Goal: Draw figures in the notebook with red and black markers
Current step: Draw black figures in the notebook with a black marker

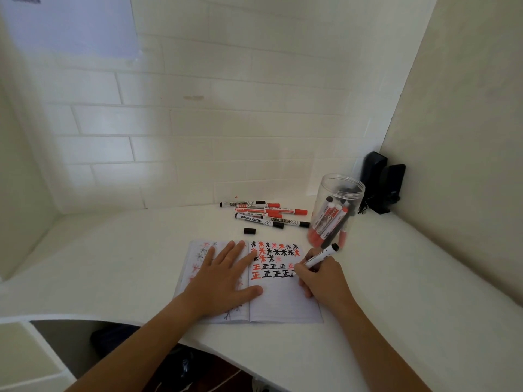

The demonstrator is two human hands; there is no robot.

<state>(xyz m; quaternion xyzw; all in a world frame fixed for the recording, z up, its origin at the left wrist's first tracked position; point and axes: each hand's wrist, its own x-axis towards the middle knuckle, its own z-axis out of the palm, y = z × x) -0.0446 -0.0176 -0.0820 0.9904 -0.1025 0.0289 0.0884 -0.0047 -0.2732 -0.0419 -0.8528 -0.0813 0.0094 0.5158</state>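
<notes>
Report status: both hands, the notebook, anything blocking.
Left hand flat, pressing open white lined notebook. Right hand gripping black-capped white marker, tip at second row of figures. Loose black cap beyond notebook, nothing blocking.

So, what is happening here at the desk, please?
A person is drawing in an open notebook. The left hand lies flat on the left page. The right hand grips a black marker, its tip at the second row of figures. More markers lie behind, and others stand in a clear jar.
</notes>
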